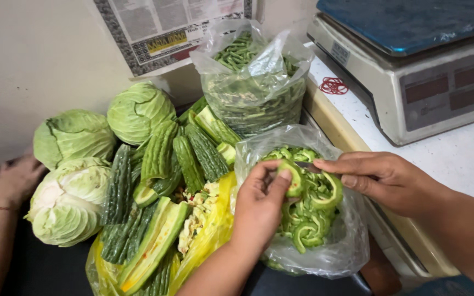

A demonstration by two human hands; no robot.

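My left hand (259, 204) pinches a curved piece of bitter gourd (294, 180) over an open clear plastic bag (330, 249). Several green bitter gourd slices (308, 219) fill that bag. My right hand (381, 178) reaches in from the right, its fingers closed on a small knife (306, 164) whose thin grey blade meets the held piece. Most of the knife is hidden by the fingers. Both hands sit close together above the bag's mouth.
Three cabbages (72, 134) and whole bitter gourds (193, 156) lie at left, with split gourds on a yellow bag (215, 230). Behind stands a bag of green beans (253, 93). A weighing scale (429, 71) and red rubber bands (333, 85) sit on the white counter. Another person's hand (16, 178) rests far left.
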